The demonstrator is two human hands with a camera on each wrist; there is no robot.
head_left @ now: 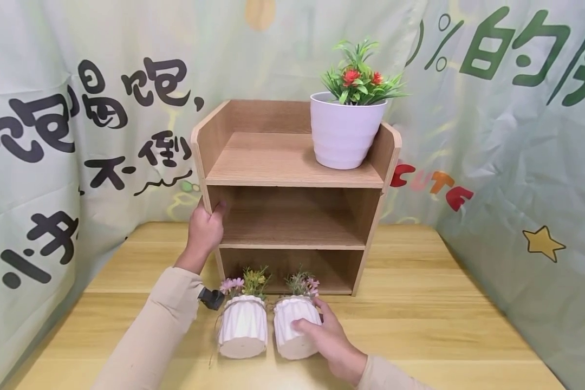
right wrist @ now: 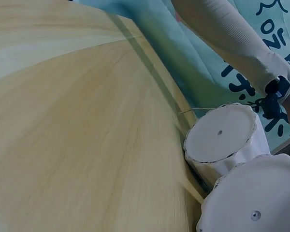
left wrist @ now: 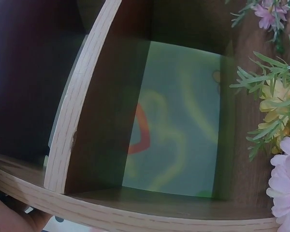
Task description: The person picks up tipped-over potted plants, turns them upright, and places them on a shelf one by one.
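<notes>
A wooden shelf (head_left: 292, 247) with a raised-edge top stands on the table. My left hand (head_left: 205, 230) grips its left side panel, thumb on the inner side; the left wrist view shows fingers behind the panel edge (left wrist: 174, 215). In front of the shelf, two small white pots lie tipped, bases toward me and flowers toward the shelf. My right hand (head_left: 335, 344) holds the right pot (head_left: 294, 327), thumb across its near side. Beside it is the left pot (head_left: 244, 327), untouched, with pink and yellow flowers (left wrist: 280, 108). Whether the right pot touches the table, I cannot tell.
A larger white pot (head_left: 346, 135) with green leaves and red flowers stands on the shelf's top right. The wooden table (head_left: 443, 325) extends around the shelf. A printed cloth backdrop (head_left: 492, 135) hangs behind and along both sides.
</notes>
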